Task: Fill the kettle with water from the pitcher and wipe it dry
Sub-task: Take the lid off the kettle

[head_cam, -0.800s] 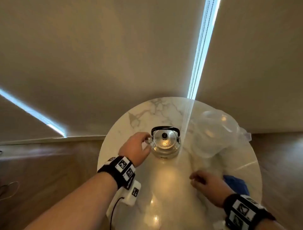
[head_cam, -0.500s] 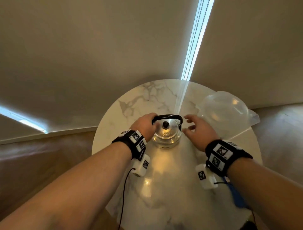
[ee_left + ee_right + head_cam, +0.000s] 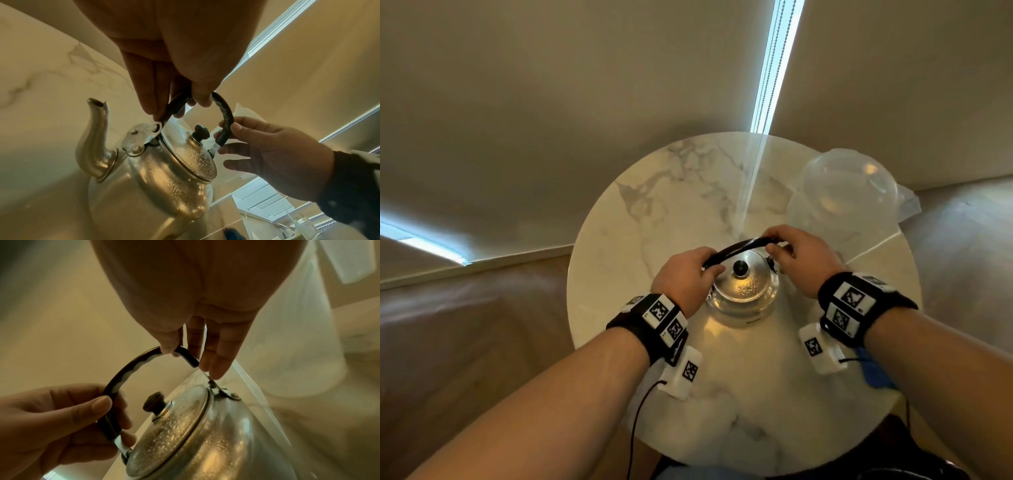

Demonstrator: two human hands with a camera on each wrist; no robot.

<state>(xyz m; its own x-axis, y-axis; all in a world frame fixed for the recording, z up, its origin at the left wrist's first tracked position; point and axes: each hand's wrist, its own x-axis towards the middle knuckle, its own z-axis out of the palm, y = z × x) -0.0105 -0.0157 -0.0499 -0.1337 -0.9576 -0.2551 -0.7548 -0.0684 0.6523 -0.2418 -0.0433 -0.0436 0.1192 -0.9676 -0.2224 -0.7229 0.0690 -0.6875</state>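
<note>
Forearms with tagged wristbands reach in from the near edge of the round marble counter [image 3: 640, 205], and a blue cloth [image 3: 876, 375] peeks out under the right wrist, mostly cut off. Just beyond, the kettle [image 3: 743, 294] stands near the middle of the counter, lid [image 3: 191, 155] on, its metal beaded with droplets. The left hand [image 3: 683, 277] pinches the black handle [image 3: 736, 247] near the spout-side hinge, thumb against curled fingers [image 3: 148, 91]; the right hand [image 3: 803, 257] pinches the opposite end, thumb on top and fingers [image 3: 218, 353] reaching down to the metal bracket. The step looks like swinging or steadying the handle so the lid can come off for filling. Done well, both pinches would sit close to the pivots, the handle moving smoothly to one side while the body stays planted and upright, since wet metal may slide on polished stone. Farther back on the right stands the clear pitcher [image 3: 849, 192], well apart from the kettle. Its water level is hard to read through the glare, the kettle's contents are hidden by the lid, and the spout [image 3: 92, 134] is covered by the left hand in the head view.
</note>
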